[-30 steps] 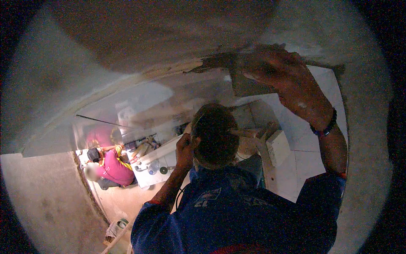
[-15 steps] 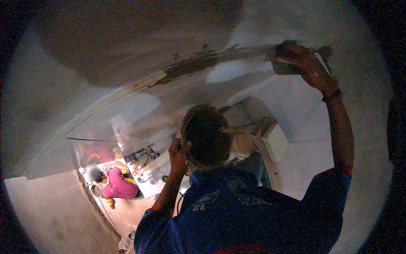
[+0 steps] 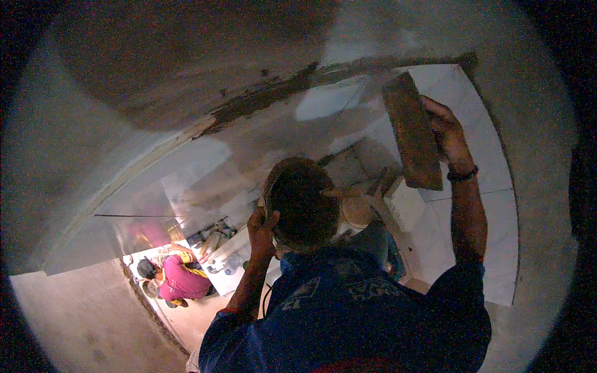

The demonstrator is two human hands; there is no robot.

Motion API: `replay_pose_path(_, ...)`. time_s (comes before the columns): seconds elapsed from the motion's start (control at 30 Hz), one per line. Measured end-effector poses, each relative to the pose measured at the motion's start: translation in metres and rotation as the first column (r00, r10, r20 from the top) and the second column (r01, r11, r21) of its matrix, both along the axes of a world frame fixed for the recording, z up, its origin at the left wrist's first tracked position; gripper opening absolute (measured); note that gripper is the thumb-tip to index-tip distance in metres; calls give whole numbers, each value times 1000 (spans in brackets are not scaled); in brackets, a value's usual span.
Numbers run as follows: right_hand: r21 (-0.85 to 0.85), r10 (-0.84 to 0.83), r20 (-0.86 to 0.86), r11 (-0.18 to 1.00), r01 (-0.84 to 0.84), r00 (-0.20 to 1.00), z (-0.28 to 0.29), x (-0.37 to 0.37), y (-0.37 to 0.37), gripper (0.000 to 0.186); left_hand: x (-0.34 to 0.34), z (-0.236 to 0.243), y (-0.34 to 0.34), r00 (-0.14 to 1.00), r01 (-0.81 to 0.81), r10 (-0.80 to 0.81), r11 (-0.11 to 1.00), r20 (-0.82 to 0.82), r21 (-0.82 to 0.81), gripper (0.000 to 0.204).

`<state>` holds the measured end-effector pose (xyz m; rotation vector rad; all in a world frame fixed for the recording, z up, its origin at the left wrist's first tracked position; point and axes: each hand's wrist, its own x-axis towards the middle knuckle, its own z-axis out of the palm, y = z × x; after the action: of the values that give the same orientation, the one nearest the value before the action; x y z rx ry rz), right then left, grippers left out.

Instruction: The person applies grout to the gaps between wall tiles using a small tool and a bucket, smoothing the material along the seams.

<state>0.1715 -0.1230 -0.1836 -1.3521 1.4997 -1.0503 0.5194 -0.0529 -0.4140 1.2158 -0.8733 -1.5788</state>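
My left hand [image 3: 261, 233] grips the rim of a dark, rounded container [image 3: 305, 205], perhaps a bowl, against the front of my body; its contents are too dark to make out. My right hand [image 3: 451, 137] is raised at the right, closed on a flat rectangular float [image 3: 411, 130]. The float's brown face is turned to the left, and the hand hides its grip. Behind it stand large white tiles [image 3: 491, 137] on the wall. Dark, wet-looking mortar [image 3: 267, 99] is smeared along the tiles' upper edge.
A person in a pink shirt [image 3: 185, 278] crouches on the lit floor at lower left, mirrored in the glossy tiles. Beside them, tools and bottles [image 3: 221, 245] lie on a white surface. Wooden planks [image 3: 388, 199] and a round brown thing [image 3: 357, 211] are below me.
My right hand has drawn the float down from the tiles' upper edge and turned it upright, baring the white tile behind. My left hand keeps its grip. The crouching person has shifted slightly.
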Motion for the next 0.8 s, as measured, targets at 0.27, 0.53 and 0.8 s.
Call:
replay_pose_path(0.27,-105,-167,383,969,222,908,-22,15,-12,41,0,10,6,999,-35,34,998,23,44,11)
replay_pose_path(0.53,-159,-130,189,974,161,973,-14,134,16,37,21,8,39,996,-42,40,999,-77,-16,20)
replay_pose_path(0.8,-173,-137,269,967,188,953,-82,210,40,36,40,-53,42,999,-50,50,999,9,6,16)
